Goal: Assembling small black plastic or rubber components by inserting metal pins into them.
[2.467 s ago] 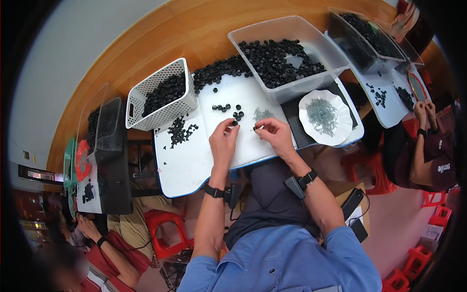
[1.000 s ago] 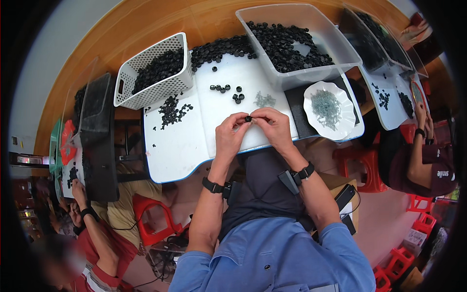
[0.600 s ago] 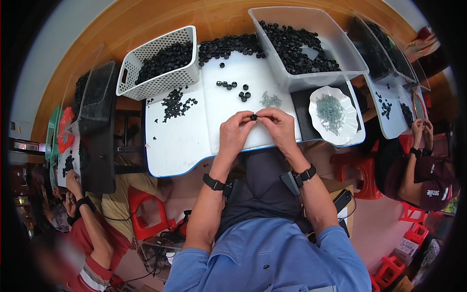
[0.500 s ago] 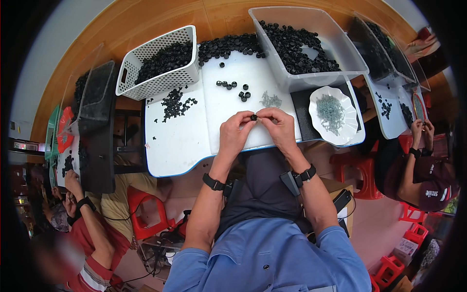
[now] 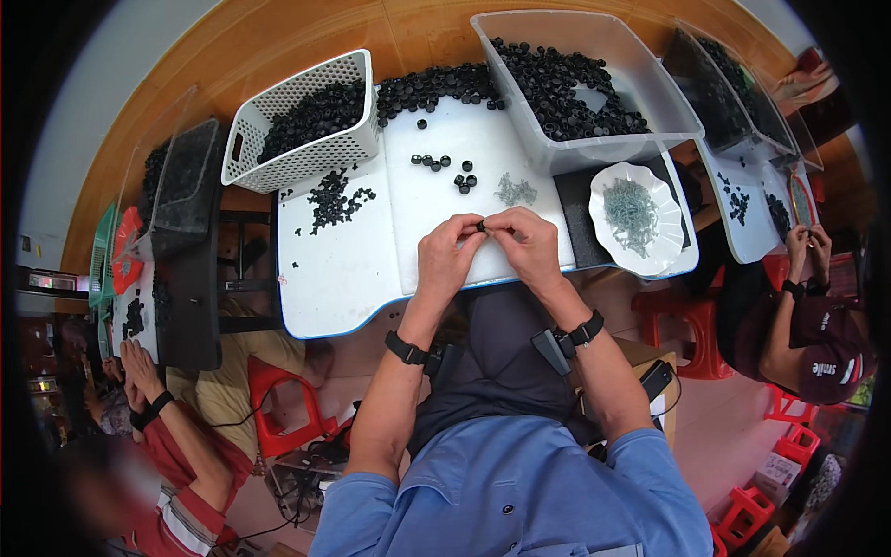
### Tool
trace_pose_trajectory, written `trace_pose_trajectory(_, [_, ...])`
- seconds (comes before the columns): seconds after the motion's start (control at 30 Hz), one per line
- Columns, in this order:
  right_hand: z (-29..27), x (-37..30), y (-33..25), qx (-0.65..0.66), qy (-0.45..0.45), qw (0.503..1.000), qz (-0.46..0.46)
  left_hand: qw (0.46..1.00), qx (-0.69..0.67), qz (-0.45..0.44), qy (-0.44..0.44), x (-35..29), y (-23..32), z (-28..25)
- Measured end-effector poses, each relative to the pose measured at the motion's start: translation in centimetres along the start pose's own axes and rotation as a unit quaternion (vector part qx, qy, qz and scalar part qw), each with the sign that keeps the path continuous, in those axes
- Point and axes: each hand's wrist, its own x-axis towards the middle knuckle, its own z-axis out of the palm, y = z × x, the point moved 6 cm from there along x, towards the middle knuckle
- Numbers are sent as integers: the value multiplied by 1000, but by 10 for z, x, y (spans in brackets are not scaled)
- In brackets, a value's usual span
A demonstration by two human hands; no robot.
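Over the near part of a white foam board (image 5: pixel 418 209), my left hand (image 5: pixel 449 249) and my right hand (image 5: pixel 527 243) meet fingertip to fingertip. Both pinch one small black plastic cap (image 5: pixel 481 226), mostly covered by the fingers. Beyond the hands lie several round black caps (image 5: pixel 465 181) in loose groups. Small clear greenish pins (image 5: pixel 515 190) form a little pile just past my right hand. To the left, tiny black parts (image 5: pixel 331 200) are scattered on the white tabletop (image 5: pixel 334 278).
A white perforated basket (image 5: pixel 306 158) and a clear plastic bin (image 5: pixel 603 148), both with black parts inside, stand at the back. More black caps (image 5: pixel 436 90) are heaped between them. A scalloped white plate (image 5: pixel 664 251) bears greenish pins at right. Co-workers sit on both sides.
My hands stay together in nearly the same spot, the fingers shifting slightly around the cap. At left, a co-worker's hands have come together by the table edge.
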Motion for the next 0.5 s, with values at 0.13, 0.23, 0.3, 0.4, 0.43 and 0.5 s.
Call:
trace_pose_trajectory(0.13, [4, -1, -9, -35, 1, 999, -29, 1000, -4, -6, -2, -1, -3, -3])
trace_pose_trajectory(0.23, [2, -4, -9, -58, 2, 998, -30, 998, -18, -35, -47, 3, 0, -3])
trace_pose_trajectory(0.3, [3, -4, -13, -48, 1, 998, -33, 995, -48, -54, -64, 5, -2, -8])
trace_pose_trajectory(0.4, [3, -5, -14, -59, 6, 997, -47, 983, -113, -104, -99, 9, -6, -8])
trace_pose_trajectory(0.43, [3, -5, -15, -56, 8, 997, -61, 973, -148, -133, -116, 10, -8, -7])
trace_pose_trajectory(0.5, [2, -6, -16, -53, 12, 996, -75, 971, -152, -143, -119, 10, -10, -7])
